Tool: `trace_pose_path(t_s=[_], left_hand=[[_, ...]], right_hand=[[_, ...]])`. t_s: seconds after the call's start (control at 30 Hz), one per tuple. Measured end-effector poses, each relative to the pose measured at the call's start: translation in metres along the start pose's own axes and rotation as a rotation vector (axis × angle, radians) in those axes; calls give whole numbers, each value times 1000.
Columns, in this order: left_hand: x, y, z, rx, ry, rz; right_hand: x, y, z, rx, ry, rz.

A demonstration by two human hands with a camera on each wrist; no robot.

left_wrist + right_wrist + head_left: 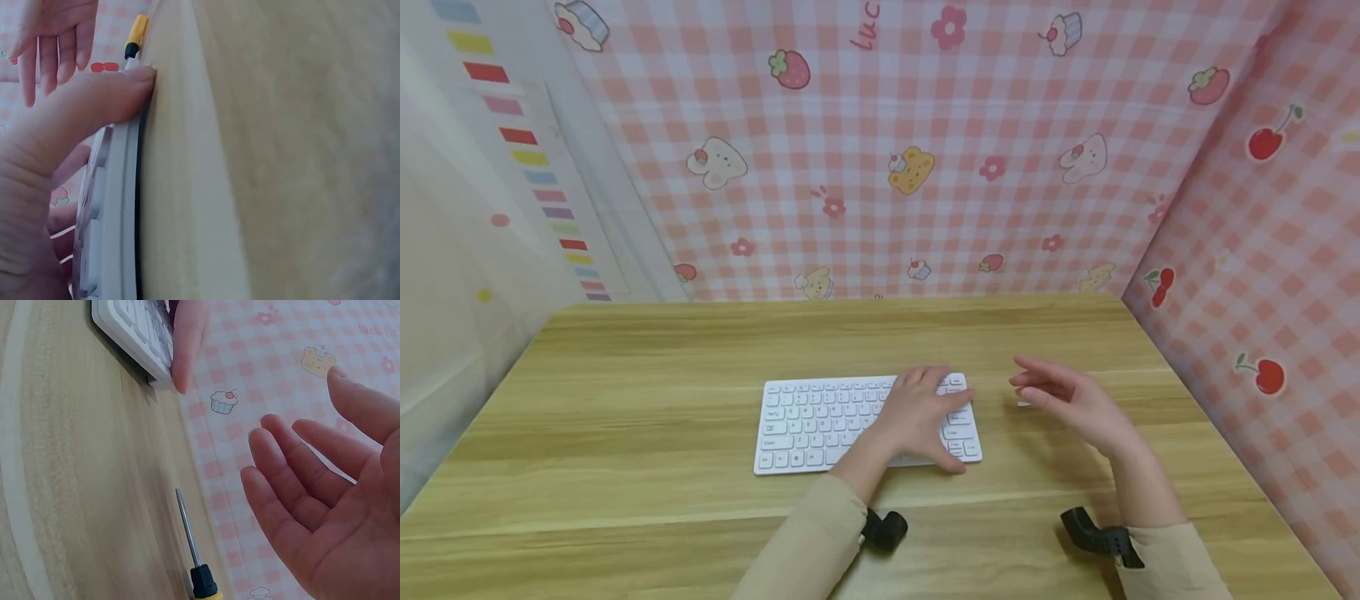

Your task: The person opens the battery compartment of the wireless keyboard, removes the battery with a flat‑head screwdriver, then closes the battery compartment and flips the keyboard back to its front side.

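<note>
My left hand lies spread over the right part of the white keyboard, back of the hand up, its fingers extended rather than clenched. Its fingertips reach the keyboard's far edge and right end, while its thumb stretches to the near edge close to the right corner and touches there. The keyboard lies on the wood-grained table, its keys up and its long side running left to right before me; the keys at its left end show uncovered.

My right hand is released and holds nothing. It hovers over the table just to the right of the keyboard, apart from it, palm turned toward the keyboard and fingers loosely bent. Below that hand, also to the keyboard's right, lies a screwdriver with a yellow and black handle, its metal shaft pointing toward the keyboard.

I wear beige sleeves, and a black wrist camera sits at each cuff, both nearer to me than the keyboard. Beyond the keyboard, behind the table, hangs pink checked cloth printed with strawberries, cupcakes and flowers. Well to the keyboard's left is a pale curtain with coloured bars; well to its right, more checked cloth bears cherries.
</note>
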State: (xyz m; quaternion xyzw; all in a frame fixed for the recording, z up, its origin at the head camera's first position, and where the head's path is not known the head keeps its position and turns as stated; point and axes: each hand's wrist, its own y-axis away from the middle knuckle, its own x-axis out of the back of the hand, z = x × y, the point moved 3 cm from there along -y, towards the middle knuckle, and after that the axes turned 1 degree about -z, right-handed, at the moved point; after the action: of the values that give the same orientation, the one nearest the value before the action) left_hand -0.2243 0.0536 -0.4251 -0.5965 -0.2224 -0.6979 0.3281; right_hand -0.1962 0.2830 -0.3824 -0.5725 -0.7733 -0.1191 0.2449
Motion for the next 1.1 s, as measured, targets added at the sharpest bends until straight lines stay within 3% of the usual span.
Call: trace_pose_path(t_s=[0.13, 0.23, 0.47, 0.7, 0.87, 1.1], left_hand=[[5, 0, 0, -20, -19, 0], [17, 1, 1, -39, -22, 4], [75, 5, 6, -102, 49, 47], [137, 13, 14, -175, 205, 59], [163, 19, 16, -202, 276, 92], [192, 29, 11, -190, 330, 127]], right_hand=[[1, 0, 0, -4, -11, 14], [3, 0, 0, 7, -38, 34], [11, 3, -5, 63, -84, 94], [5, 1, -7, 93, -156, 92], [-11, -6, -8, 99, -212, 52], [-33, -14, -11, 135, -330, 13]])
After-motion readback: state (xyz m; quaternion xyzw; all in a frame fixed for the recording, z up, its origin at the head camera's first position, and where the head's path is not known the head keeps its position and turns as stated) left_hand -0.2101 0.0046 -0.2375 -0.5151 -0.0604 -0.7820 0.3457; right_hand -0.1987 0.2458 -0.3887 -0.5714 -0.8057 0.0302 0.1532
